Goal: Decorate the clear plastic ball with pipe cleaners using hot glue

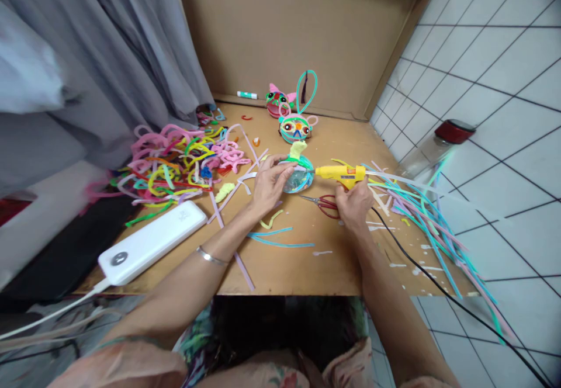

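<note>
My left hand [270, 184] holds a round clear ornament [297, 180] with green and blue pipe cleaner around its edge and a yellow fuzzy piece [298, 149] standing on top. In my right hand [354, 201] is a yellow glue gun [339, 172], its fingers wrapped round the handle. The gun's nozzle points left and meets the ornament's right edge; whether it touches cannot be made out. Red-handled scissors [326, 205] lie on the table just left of my right hand. A yellow-green fuzzy piece [225, 192] rests left of my left hand.
Two decorated ornaments [278, 103] [295, 128] stand at the back by a glue stick [247, 94]. Coloured pipe cleaners [175, 160] pile up at left, with a white power bank [152, 243] in front. More strips [427, 215], a black cord and a red-lidded jar [454, 131] are at right.
</note>
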The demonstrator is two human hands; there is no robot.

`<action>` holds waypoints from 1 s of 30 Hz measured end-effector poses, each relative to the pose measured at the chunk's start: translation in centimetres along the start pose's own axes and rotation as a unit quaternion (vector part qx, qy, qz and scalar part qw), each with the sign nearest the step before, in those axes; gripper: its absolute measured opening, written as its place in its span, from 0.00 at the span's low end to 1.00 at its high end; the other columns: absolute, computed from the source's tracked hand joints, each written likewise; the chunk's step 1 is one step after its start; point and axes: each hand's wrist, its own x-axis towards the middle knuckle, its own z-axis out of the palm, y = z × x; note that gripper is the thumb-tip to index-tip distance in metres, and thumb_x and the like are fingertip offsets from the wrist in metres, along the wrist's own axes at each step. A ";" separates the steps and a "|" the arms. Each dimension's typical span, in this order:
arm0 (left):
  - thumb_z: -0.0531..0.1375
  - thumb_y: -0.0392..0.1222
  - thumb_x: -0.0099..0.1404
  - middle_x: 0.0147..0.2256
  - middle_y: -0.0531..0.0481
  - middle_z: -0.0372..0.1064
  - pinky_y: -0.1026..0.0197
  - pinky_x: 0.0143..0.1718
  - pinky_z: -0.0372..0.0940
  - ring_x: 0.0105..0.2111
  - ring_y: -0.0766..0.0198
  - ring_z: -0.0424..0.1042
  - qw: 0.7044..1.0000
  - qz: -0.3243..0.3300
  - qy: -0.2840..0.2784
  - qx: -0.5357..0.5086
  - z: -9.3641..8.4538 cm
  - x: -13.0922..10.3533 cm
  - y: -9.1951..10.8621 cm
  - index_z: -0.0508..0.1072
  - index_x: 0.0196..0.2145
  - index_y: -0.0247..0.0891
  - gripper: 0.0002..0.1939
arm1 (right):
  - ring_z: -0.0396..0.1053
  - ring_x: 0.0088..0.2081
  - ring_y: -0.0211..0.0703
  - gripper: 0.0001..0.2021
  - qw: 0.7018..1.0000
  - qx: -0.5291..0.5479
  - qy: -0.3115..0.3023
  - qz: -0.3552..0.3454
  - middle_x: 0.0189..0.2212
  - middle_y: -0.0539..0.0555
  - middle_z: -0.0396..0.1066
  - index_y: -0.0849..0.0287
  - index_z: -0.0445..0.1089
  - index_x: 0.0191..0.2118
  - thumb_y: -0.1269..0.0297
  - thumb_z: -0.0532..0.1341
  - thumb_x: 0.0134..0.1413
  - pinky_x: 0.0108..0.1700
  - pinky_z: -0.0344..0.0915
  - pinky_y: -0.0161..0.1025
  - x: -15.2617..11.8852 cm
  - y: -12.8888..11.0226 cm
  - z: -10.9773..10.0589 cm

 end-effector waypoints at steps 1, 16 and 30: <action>0.54 0.56 0.72 0.51 0.44 0.72 0.45 0.61 0.61 0.54 0.54 0.69 1.000 0.000 -0.001 0.000 0.0 0.0 0.0 0.81 0.46 0.43 0.21 | 0.71 0.33 0.57 0.24 1.000 0.003 0.001 0.004 0.30 0.61 0.73 0.67 0.66 0.49 0.59 0.56 0.47 0.37 0.66 0.48 0.0 -0.1 0.0; 0.56 0.55 0.71 0.51 0.43 0.71 0.47 0.59 0.62 0.52 0.55 0.69 1.000 0.019 0.007 0.013 0.3 -0.1 -0.5 0.81 0.48 0.43 0.19 | 0.70 0.38 0.55 0.20 0.986 0.109 -0.039 0.120 0.34 0.60 0.73 0.60 0.68 0.37 0.50 0.64 0.40 0.43 0.66 0.49 2.4 3.1 0.9; 0.56 0.53 0.70 0.54 0.43 0.69 0.46 0.59 0.62 0.55 0.52 0.67 0.994 0.069 -0.027 0.075 0.2 -0.3 -0.3 0.78 0.51 0.43 0.19 | 0.65 0.51 0.65 0.22 0.996 -0.012 -0.053 0.075 0.46 0.73 0.69 0.71 0.66 0.50 0.61 0.58 0.52 0.55 0.61 0.57 0.3 2.5 0.4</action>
